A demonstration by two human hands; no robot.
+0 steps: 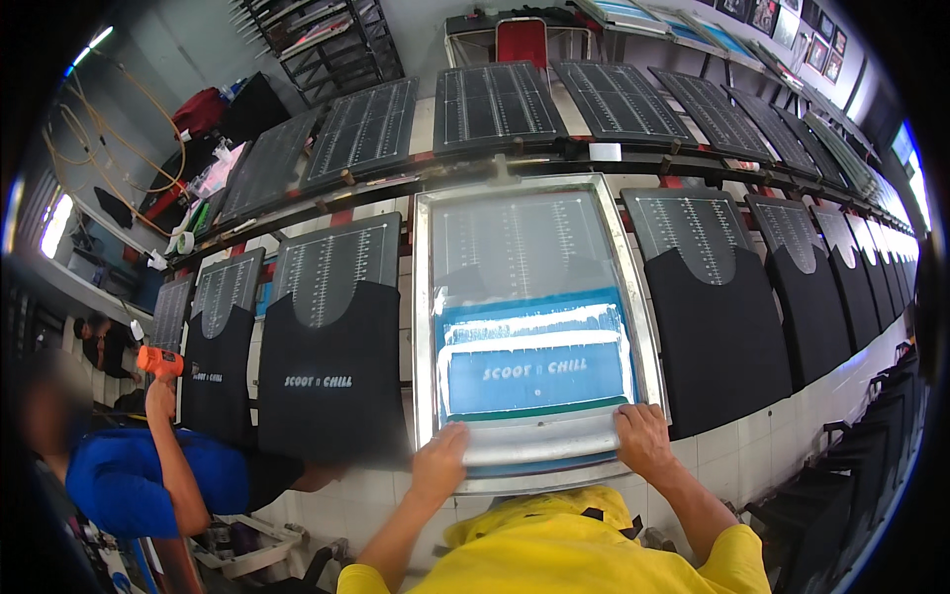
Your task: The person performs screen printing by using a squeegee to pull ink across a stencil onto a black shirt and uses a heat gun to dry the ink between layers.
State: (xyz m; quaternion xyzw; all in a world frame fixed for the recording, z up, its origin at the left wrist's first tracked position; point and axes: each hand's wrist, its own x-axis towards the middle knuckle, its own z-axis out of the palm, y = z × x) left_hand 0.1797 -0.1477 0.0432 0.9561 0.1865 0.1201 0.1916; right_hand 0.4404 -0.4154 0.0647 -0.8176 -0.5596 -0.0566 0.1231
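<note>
A metal-framed printing screen [427, 327] lies flat on a board in front of me, its mesh blue with a band of white ink. Across its near end lies a long squeegee [539, 436] with a pale handle and green blade. My left hand [440, 463] grips the squeegee's left end and my right hand [643, 438] grips its right end. Left of the screen a black shirt [332, 381] on its board shows a small white print. Right of the screen another black shirt [717, 332] has no print.
Rows of dark ruled boards [492, 102] run left and right, several with black shirts pulled on. At my left a person in a blue top [148, 480] holds an orange heat gun [158, 361] over a printed shirt. Racks [322, 35] and a red chair [522, 42] stand behind.
</note>
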